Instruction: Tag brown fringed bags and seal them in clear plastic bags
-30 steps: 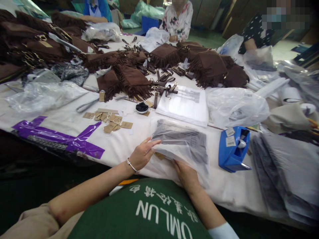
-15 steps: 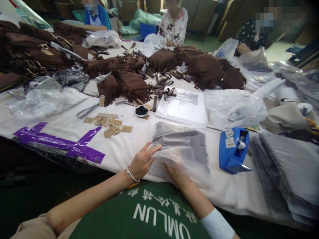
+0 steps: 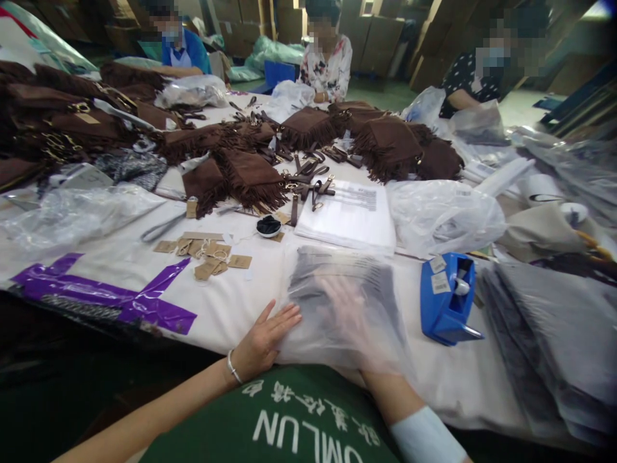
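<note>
A frosted clear plastic bag point(image 3: 308, 341) lies flat on the table close to my body, with a flat dark grey item point(image 3: 385, 283) inside it. My right hand point(image 3: 344, 305) is inside the bag, palm down over the grey item. Its fingers are spread and show hazily through the plastic. Beside the bag's lower left edge is my left hand point(image 3: 267, 337), its fingers stretched out and the tips touching the plastic. What lies under its palm is hidden.
A blue tape dispenser point(image 3: 446, 299) stands right of the bag, near stacked bagged grey items point(image 3: 544, 334). Printed white bags point(image 3: 347, 218) lie beyond. Brown paper tags point(image 3: 207, 257) are at the left, with brown fringed bags point(image 3: 250, 173) behind. Several co-workers sit across the table.
My right hand has slid deeper into the bag, from its near edge onto the grey item. My left hand has let go of the bag's edge and flattened, lower and further left.
</note>
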Action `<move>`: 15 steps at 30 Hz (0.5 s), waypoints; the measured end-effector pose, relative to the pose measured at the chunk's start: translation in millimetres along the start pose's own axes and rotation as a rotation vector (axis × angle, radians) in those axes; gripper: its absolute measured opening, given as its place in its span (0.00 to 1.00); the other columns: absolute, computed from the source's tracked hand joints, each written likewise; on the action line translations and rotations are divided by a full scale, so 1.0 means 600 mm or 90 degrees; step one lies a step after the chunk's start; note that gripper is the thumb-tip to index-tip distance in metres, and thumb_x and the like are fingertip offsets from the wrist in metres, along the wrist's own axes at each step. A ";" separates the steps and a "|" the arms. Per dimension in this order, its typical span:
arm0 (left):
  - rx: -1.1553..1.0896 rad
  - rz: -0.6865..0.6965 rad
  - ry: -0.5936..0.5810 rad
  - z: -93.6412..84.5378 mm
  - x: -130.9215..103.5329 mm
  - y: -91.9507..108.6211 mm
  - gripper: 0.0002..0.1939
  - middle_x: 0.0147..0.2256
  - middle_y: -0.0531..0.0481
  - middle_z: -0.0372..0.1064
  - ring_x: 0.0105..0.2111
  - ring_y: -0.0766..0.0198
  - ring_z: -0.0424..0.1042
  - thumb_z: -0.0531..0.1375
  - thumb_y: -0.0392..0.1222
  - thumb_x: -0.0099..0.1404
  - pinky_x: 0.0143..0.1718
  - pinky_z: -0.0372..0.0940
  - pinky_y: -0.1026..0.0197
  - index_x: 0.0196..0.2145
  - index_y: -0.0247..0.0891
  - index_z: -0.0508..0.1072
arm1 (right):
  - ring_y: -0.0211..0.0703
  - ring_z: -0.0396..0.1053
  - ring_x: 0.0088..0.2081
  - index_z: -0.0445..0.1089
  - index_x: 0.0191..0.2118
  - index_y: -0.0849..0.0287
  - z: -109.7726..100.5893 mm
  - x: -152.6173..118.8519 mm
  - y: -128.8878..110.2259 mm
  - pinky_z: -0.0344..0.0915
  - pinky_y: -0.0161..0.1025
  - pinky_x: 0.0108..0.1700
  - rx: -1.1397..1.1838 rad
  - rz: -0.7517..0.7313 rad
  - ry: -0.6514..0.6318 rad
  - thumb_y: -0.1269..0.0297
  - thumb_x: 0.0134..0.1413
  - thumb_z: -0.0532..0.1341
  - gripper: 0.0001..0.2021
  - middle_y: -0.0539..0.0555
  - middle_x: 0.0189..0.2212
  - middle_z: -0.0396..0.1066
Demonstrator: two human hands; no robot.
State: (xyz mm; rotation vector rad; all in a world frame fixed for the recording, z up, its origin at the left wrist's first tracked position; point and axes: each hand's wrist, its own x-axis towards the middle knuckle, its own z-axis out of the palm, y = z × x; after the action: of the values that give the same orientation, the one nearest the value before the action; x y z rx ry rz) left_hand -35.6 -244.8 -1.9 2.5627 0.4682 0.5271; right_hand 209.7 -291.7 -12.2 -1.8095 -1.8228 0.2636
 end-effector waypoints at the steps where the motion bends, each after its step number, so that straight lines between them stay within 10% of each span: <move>1: 0.008 -0.008 -0.009 0.003 -0.008 -0.005 0.43 0.63 0.42 0.49 0.63 0.56 0.49 0.45 0.22 0.49 0.63 0.41 0.38 0.64 0.37 0.46 | 0.55 0.50 0.63 0.55 0.61 0.49 0.003 -0.010 0.008 0.44 0.60 0.63 -0.016 -0.022 -0.026 0.62 0.57 0.58 0.25 0.54 0.61 0.56; 10: 0.083 -0.074 -0.015 -0.039 -0.038 -0.030 0.36 0.61 0.43 0.54 0.62 0.57 0.52 0.42 0.20 0.59 0.62 0.45 0.39 0.64 0.39 0.49 | 0.50 0.46 0.64 0.52 0.63 0.53 0.036 0.032 0.037 0.47 0.53 0.63 -0.072 -0.076 -0.067 0.78 0.57 0.45 0.28 0.51 0.63 0.52; 15: -0.092 0.060 -0.054 -0.059 -0.015 0.011 0.24 0.58 0.46 0.59 0.57 0.60 0.61 0.50 0.31 0.68 0.61 0.55 0.53 0.60 0.43 0.58 | 0.51 0.50 0.63 0.54 0.62 0.57 0.014 -0.089 0.015 0.58 0.53 0.60 0.057 -0.117 -0.022 0.74 0.58 0.48 0.26 0.56 0.62 0.55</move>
State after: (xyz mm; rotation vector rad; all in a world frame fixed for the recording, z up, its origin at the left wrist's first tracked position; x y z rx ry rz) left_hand -57.5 -240.5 27.5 2.4648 0.2709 0.4648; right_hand 210.0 -340.8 -36.8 -1.5746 -1.9551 0.3028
